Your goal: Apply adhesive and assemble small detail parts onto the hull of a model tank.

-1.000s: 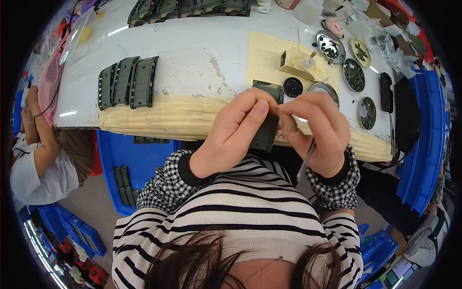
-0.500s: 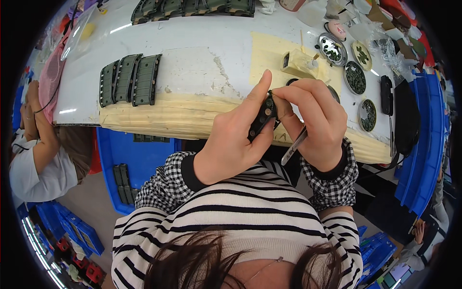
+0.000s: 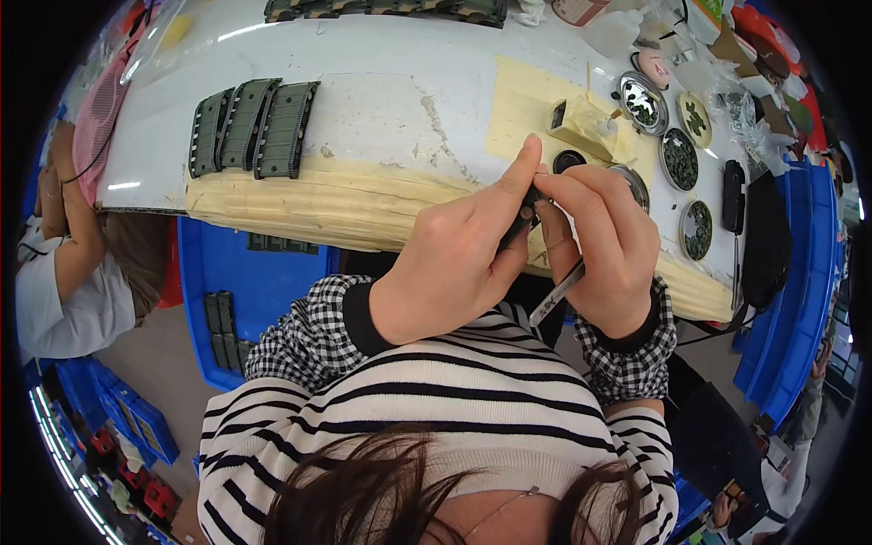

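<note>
My left hand (image 3: pixel 450 259) grips a small dark green-black piece (image 3: pixel 514 229) between thumb and fingers, tilted upward at the table's front edge. Most of that piece is hidden behind the fingers. At its upper end, the thumb and forefinger of my right hand (image 3: pixel 609 250) pinch close together; what lies between them is too small to make out. A slim metal tool, apparently tweezers (image 3: pixel 557 292), is also tucked in my right hand, its flat end pointing down toward my body. Left of my hands, several ribbed, curved dark green pieces (image 3: pixel 286 132) lie side by side on the white table (image 3: pixel 363 54).
Round dishes of small dark green parts (image 3: pixel 679 159) stand to the right, near a black-handled screwdriver (image 3: pixel 734 195). A yellow-wrapped box (image 3: pixel 590 132) sits beyond my hands. Padding (image 3: pixel 318 204) lines the front edge. Below is a blue bin (image 3: pixel 193 309); another person (image 3: pixel 77 291) sits at left.
The dark piece has turned in my left hand, so its face with round studs is now mostly hidden. My right fingertips stay at its upper end. The whole view has shifted slightly.
</note>
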A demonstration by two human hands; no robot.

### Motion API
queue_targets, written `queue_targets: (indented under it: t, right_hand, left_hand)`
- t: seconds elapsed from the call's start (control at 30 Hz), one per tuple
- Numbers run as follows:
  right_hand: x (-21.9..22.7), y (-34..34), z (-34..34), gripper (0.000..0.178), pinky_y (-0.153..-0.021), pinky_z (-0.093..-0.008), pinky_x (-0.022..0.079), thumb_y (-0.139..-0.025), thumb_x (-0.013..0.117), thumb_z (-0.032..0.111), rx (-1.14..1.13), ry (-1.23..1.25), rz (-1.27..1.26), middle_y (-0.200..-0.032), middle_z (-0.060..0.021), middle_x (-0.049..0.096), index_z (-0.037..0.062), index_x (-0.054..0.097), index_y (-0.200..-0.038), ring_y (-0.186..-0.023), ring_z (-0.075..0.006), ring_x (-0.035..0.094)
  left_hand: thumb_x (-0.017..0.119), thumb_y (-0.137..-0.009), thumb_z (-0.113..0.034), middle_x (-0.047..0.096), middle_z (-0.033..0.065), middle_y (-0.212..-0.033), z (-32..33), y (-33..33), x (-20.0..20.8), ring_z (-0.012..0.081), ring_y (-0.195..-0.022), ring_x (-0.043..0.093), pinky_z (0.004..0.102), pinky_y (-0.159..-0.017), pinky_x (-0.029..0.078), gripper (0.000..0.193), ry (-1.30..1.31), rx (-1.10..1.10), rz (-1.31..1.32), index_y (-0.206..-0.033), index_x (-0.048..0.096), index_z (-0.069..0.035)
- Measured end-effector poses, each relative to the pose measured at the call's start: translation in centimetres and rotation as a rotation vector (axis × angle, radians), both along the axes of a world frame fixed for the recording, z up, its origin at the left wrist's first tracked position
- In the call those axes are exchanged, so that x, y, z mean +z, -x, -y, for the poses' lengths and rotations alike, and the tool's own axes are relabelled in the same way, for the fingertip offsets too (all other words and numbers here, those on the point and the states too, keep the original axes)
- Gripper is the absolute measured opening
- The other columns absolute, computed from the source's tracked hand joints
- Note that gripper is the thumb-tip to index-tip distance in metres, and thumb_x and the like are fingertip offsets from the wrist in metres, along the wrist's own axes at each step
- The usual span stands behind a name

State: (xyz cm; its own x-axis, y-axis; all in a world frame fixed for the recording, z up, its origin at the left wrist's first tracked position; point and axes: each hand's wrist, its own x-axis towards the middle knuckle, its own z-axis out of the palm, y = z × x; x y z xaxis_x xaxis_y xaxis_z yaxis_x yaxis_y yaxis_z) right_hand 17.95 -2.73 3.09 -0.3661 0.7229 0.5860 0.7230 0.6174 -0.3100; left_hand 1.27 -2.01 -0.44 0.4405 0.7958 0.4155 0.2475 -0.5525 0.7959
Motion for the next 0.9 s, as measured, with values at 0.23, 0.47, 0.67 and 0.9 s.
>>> queue_targets:
  t: [0.23,0.47,0.67,0.9]
  right_hand:
    - [1.7,-1.1,0.2,0.033,-0.057,-0.0288,0.048,-0.075,0.071,0.0,-0.139,0.174,-0.227,-0.087,-0.0116,0.06,0.0016,0.065,-0.108,-0.066,-0.0219,0.06]
    - [0.2,-5.6,-3.6,0.022,-0.054,-0.0253,0.039,-0.078,0.069,0.002,-0.436,0.118,-0.185,-0.076,-0.0056,0.055,0.0032,0.068,-0.099,-0.065,-0.0134,0.053]
    - [-0.1,-5.5,-4.1,0.015,-0.054,-0.0248,0.039,-0.078,0.069,0.001,-0.385,0.112,-0.174,-0.077,-0.0052,0.056,0.0013,0.067,-0.093,-0.063,-0.0127,0.052]
    - [1.3,-2.7,-1.2,0.009,-0.06,-0.0204,0.043,-0.089,0.062,0.004,-0.195,0.19,-0.829,-0.09,-0.0062,0.059,-0.0016,0.063,-0.096,-0.069,-0.0083,0.056]
  left_hand:
    - [0.054,-0.088,0.004,0.062,0.0156,-0.11,-1.0,-0.3,0.1,0.017,-0.089,0.064,0.0247,-0.077,0.05,0.057,0.378,-0.091,0.386,-0.142,0.036,-0.005]
    - [0.044,-0.099,-0.023,0.061,0.0131,-0.105,-3.2,-0.3,1.5,0.0183,-0.083,0.065,0.0309,-0.074,0.056,0.046,1.161,-0.22,0.741,-0.139,0.034,-0.002]
    - [0.04,-0.1,-0.026,0.059,0.0093,-0.096,-3.3,-0.6,0.2,0.0178,-0.076,0.06,0.0298,-0.063,0.054,0.048,1.392,-0.367,0.969,-0.138,0.033,0.003]
    - [0.037,-0.098,-0.022,0.056,0.011,-0.093,-3.0,-0.7,-0.8,0.0201,-0.073,0.058,0.0313,-0.06,0.054,0.047,1.55,-0.581,1.144,-0.137,0.032,0.005]
